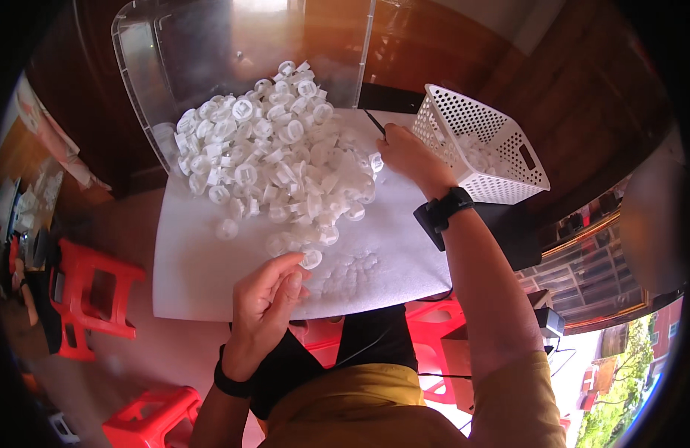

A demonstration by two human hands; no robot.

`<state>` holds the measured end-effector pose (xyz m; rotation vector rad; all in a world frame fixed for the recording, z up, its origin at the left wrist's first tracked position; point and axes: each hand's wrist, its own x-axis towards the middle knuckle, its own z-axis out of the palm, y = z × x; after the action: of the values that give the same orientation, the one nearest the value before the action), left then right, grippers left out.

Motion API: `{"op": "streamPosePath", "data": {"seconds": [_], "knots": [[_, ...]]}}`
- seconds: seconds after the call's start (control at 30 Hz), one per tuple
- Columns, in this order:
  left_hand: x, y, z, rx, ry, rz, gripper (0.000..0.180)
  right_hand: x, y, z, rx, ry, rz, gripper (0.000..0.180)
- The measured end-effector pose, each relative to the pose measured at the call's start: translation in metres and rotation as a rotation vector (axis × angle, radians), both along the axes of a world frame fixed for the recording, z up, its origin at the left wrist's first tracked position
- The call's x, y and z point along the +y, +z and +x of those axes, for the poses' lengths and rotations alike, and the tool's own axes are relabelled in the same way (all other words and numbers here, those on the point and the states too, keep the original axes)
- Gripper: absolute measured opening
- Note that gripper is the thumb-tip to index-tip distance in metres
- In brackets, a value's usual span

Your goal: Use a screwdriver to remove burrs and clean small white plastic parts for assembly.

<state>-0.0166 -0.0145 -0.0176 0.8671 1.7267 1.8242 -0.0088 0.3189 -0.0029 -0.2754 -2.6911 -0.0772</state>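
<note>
A heap of small white plastic parts, with round faces and square stems, covers much of the white foam-topped table. My left hand is at the near edge, fingers curled, with one round white plastic part at its fingertips. It seems pinched there, though the contact is partly hidden. At the heap's right side, my right hand is closed around a thin dark stick-like tool that points away to the upper left. Another white part shows against that hand's fingers; whether they hold it is unclear.
A white perforated basket with white parts inside stands right of my right hand. Behind the heap, a large clear plastic bin lies tipped toward me. Red stools stand at the left; a cardboard box is by my right side.
</note>
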Motion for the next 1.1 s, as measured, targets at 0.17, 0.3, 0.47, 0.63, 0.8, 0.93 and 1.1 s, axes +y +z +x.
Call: {"op": "streamPosePath", "data": {"seconds": [0.17,0.3,0.47,0.63,0.8,0.93,1.1], "knots": [[-0.003,-0.004,-0.004,-0.021,-0.014,0.013,0.028,-0.027,0.048,-0.009,-0.212,-0.303,-0.645,0.030],[-0.002,-0.002,-0.004,-0.035,-0.032,0.028,0.027,-0.035,0.037,-0.003,-0.291,-0.095,-0.613,0.034],[-0.002,-0.002,-0.005,0.013,-0.057,-0.021,0.030,-0.081,0.034,0.002,-0.301,-0.054,-0.615,0.032],[0.005,0.009,-0.001,0.200,-0.048,-0.088,0.034,-0.094,0.040,-0.012,-0.301,0.001,-0.692,0.030],[0.018,0.028,0.002,0.364,-0.075,-0.118,0.037,-0.095,0.052,-0.014,-0.219,0.197,-0.790,0.032],[0.025,0.026,0.001,0.490,-0.073,-0.200,0.037,-0.076,0.061,0.009,-0.090,0.206,-0.665,0.026],[0.029,0.030,-0.001,0.402,-0.088,-0.222,0.035,-0.075,0.066,0.034,-0.161,0.125,-0.613,0.023]]}}
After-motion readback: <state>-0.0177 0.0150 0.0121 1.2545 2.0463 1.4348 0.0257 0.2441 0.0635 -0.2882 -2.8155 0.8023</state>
